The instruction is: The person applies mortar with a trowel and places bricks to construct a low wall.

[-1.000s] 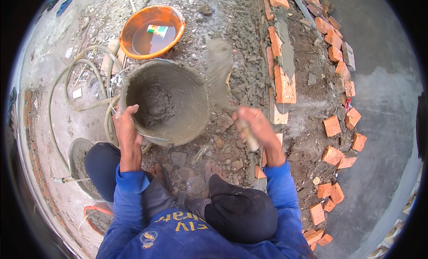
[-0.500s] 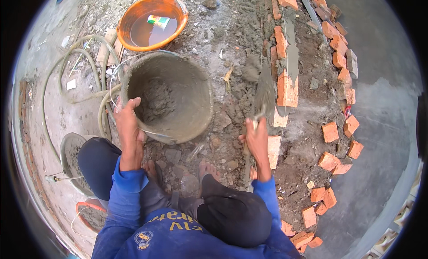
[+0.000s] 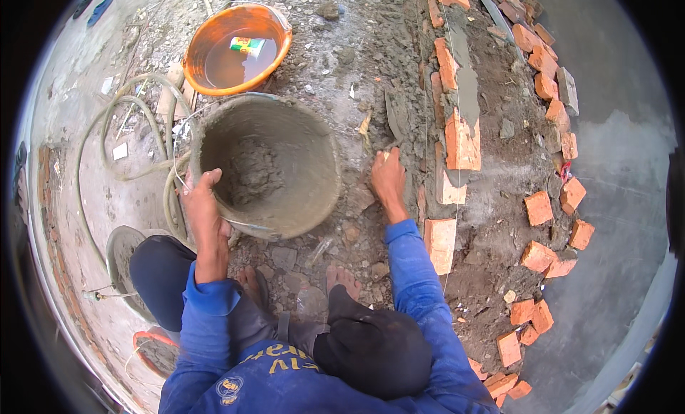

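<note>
My left hand [image 3: 205, 218] is closed on the near left rim of a grey mortar-coated bucket [image 3: 310, 175], thumb over the edge. The bucket tips toward me, with wet mortar [image 3: 251, 164] low inside it. My right hand [image 3: 389, 180] is closed round the handle of a trowel [image 3: 392, 118], just right of the bucket. The trowel's blade is tilted nearly on edge, down at the mortar-strewn ground beside the brick row. Along that row, a brick [image 3: 462, 144] stands in wet mortar, and a paler brick [image 3: 440, 243] lies nearer to me.
Beyond the bucket stands an orange basin [image 3: 191, 64] of murky water with a packet [image 3: 246, 46] in it. A hose [image 3: 84, 161] coils at left. Two more mortar containers sit by my left leg. A taut string follows the brick row; loose bricks [image 3: 539, 208] lie scattered further right.
My right hand has moved left and away from me with the trowel, its blade now turned on edge nearer the bucket. My left hand keeps its hold on the rim.
</note>
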`<state>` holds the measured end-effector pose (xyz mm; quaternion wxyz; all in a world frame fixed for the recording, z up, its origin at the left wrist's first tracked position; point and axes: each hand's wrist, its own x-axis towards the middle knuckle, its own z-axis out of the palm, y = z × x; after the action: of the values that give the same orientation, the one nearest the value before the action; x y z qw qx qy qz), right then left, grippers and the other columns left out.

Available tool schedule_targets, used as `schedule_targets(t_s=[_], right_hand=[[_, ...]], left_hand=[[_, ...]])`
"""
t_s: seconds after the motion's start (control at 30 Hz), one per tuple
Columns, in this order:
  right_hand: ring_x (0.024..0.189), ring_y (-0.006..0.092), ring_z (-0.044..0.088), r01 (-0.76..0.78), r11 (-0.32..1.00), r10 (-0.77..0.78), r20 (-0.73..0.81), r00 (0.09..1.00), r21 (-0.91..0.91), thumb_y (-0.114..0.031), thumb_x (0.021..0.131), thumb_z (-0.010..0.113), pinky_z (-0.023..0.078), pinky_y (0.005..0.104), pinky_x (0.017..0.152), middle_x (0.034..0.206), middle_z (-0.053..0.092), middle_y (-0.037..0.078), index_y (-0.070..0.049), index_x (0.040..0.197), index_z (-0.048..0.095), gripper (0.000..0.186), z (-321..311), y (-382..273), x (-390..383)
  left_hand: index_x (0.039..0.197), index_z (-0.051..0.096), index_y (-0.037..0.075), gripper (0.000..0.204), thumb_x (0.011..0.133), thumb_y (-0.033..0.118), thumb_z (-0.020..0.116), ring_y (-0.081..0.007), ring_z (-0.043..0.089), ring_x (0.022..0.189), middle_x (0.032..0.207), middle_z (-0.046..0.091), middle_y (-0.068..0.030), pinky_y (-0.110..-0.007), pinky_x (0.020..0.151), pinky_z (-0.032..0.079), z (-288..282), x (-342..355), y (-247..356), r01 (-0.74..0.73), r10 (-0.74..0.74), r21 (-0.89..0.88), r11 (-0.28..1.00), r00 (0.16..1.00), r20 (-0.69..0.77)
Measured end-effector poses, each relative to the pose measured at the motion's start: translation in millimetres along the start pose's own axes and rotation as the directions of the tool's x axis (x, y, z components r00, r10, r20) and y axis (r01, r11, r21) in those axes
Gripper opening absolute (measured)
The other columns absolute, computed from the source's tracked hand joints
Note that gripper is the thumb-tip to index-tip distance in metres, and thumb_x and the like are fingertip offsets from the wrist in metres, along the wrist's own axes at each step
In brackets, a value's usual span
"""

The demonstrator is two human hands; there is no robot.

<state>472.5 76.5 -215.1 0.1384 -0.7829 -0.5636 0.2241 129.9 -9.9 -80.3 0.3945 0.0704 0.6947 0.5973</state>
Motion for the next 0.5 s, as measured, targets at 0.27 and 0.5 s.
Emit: schedule_targets(t_s=[0.27,0.5], right_hand=[[0.09,0.0545,0.068,-0.051,0.995,0.035,-0.164,0.986,-0.089,-0.026,0.103,0.06,0.052,0.0623,0.078,0.1,0.07,0.033,-0.001,0.13,0.051,0.038,-8,-2,9],[0.088,0.0521,0.07,0.028,0.984,-0.084,-0.319,0.944,-0.177,-0.027,0.103,0.062,0.054,0.0611,0.073,0.106,0.069,0.029,-0.003,0.132,0.051,0.04,-31,2,2]], left_hand=[[0.148,0.052,-0.003,0.07,0.082,0.008,0.073,-0.0187,0.056,0.112,0.12,0.063,-0.0075,-0.034,0.102,0.042,-2,-1,-2,-0.058,0.055,0.094,0.994,0.998,0.036],[0.147,0.054,-0.001,0.068,0.082,0.007,0.071,-0.0207,0.054,0.117,0.129,0.061,-0.0073,-0.035,0.105,0.041,13,-18,19,0.045,-0.042,0.073,0.996,0.998,-0.046]])
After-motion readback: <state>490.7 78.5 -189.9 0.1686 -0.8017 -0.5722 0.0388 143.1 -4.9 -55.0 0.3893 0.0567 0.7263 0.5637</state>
